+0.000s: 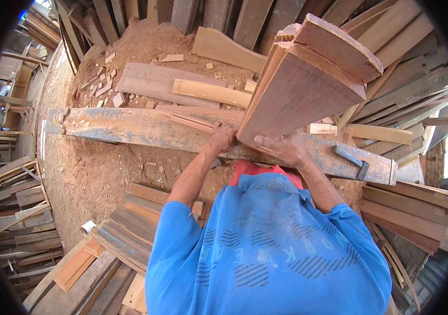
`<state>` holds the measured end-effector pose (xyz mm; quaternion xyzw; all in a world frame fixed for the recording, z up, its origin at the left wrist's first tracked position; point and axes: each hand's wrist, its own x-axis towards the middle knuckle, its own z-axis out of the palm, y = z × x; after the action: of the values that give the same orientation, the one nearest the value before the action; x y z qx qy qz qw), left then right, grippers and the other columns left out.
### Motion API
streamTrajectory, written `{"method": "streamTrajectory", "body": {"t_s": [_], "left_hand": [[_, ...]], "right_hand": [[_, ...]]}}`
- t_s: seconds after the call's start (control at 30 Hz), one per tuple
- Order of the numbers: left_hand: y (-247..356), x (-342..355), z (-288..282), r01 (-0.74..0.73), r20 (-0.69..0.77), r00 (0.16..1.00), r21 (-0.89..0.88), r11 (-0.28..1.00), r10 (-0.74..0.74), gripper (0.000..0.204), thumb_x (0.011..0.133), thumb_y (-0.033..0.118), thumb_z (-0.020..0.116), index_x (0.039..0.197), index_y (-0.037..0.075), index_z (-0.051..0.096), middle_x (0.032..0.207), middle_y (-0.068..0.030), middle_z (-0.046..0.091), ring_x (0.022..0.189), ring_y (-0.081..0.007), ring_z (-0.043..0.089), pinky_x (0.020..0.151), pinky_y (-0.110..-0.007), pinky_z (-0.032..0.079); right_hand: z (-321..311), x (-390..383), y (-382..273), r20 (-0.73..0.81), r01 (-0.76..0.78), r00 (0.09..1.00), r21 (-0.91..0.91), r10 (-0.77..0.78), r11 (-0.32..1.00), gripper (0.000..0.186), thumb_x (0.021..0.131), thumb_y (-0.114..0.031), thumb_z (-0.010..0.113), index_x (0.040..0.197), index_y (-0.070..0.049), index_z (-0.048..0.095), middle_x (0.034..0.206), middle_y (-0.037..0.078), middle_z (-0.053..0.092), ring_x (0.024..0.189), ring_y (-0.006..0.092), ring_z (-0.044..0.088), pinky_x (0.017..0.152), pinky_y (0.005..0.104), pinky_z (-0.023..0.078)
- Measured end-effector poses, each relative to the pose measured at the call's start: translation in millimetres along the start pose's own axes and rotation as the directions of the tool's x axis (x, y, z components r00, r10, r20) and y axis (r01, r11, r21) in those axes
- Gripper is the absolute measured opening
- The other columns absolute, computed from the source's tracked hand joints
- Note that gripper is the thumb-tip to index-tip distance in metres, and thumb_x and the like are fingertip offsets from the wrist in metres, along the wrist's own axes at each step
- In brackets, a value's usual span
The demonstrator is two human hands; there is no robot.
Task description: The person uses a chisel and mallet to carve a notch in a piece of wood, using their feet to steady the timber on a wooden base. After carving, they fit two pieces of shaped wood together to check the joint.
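Observation:
A large, thick reddish wooden board [303, 89], layered with rough, splintered edges at its far end, stands tilted up in front of me above the bench. My right hand [286, 147] grips its near end, with the thumb lying on the broad face and the fingers partly hidden. My left hand [223, 138] is closed at the board's lower left corner, around thin wooden strips [191, 122] that stick out to the left over the bench. Whether that hand also grips the board cannot be made out. A long, worn plank bench [129, 126] runs crosswise beneath both hands.
A hammer [351, 161] lies on the bench's right part. Behind the bench are a flat board [150, 84], a curved yellowish piece [211, 92] and several offcuts in sawdust [145, 42]. Boards lean along the back and right; stacked planks [129, 226] lie at the near left.

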<state>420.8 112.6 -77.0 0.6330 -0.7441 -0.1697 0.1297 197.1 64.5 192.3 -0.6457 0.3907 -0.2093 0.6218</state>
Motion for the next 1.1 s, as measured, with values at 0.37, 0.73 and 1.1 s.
{"method": "streamTrajectory", "body": {"t_s": [0.37, 0.73, 1.1], "left_hand": [[10, 0, -13, 0.04, 0.076, 0.996, 0.011, 0.999, -0.041, 0.051, 0.072, 0.037, 0.083, 0.118, 0.023, 0.068, 0.115, -0.0063, 0.07, 0.121, -0.0272, 0.057, 0.102, -0.051, 0.038], [90, -8, -211, -0.174, -0.151, 0.983, -0.951, 0.256, 0.107, 0.087, 0.087, 0.045, 0.077, 0.152, 0.002, 0.04, 0.148, -0.0169, 0.05, 0.141, -0.0249, 0.042, 0.117, -0.041, 0.032], [187, 4, -222, -0.596, -0.533, 0.726, -0.803, -0.011, -0.435, 0.074, 0.095, 0.046, 0.069, 0.137, -0.008, 0.043, 0.091, -0.0251, 0.071, 0.082, -0.0352, 0.073, 0.076, -0.043, 0.062]], "right_hand": [[2, 35, 184, 0.231, 0.259, 0.964, -0.682, -0.135, 0.684, 0.051, 0.08, -0.025, 0.081, 0.128, -0.011, 0.069, 0.136, 0.018, 0.062, 0.127, 0.0397, 0.056, 0.109, 0.0467, 0.046], [22, 45, 262, 0.052, 0.198, 0.972, -0.702, -0.227, 0.684, 0.057, 0.074, -0.041, 0.081, 0.123, -0.014, 0.069, 0.126, 0.019, 0.062, 0.125, 0.0387, 0.055, 0.101, 0.0498, 0.051], [6, 48, 210, 0.146, 0.12, 0.989, -0.652, -0.031, 0.748, 0.071, 0.073, -0.047, 0.082, 0.131, -0.011, 0.062, 0.126, 0.02, 0.056, 0.124, 0.0408, 0.055, 0.101, 0.0504, 0.051]]}}
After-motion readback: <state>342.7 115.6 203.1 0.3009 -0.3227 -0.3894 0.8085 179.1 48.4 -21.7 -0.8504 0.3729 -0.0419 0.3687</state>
